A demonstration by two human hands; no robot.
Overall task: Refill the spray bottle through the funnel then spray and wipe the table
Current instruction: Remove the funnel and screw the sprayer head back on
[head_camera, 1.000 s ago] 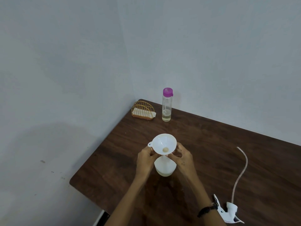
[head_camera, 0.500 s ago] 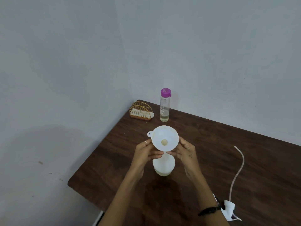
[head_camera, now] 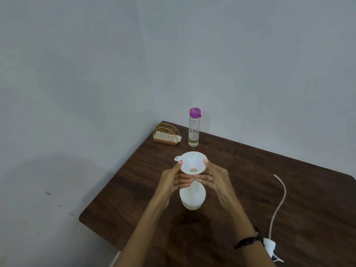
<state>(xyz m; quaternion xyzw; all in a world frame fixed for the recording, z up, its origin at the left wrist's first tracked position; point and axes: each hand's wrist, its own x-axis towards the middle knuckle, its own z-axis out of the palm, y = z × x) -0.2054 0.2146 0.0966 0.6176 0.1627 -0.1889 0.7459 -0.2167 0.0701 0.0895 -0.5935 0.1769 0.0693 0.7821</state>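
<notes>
Your left hand point(head_camera: 174, 181) and right hand point(head_camera: 214, 180) now pinch white funnel point(head_camera: 193, 162) by rim, thumbs on top, other fingers straighter than 1 s ago. Funnel spout sits in spray bottle point(head_camera: 192, 197) neck, mid-table point(head_camera: 269, 189). Seating done; refill bottle point(head_camera: 194, 128) untouched, capped, pour next.

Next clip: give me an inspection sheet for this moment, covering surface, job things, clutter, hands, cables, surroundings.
Surface: dark wood table, a faint damp-looking patch near the front.
Job's things: white funnel seated in the white spray bottle; clear bottle with purple cap, little liquid left; spray head with tube lying at right.
Clutter: wire napkin holder in the corner.
Hands: left hand and right hand hold the funnel's sides.
Cables: nothing seen.
Surroundings: plain grey walls.
</notes>
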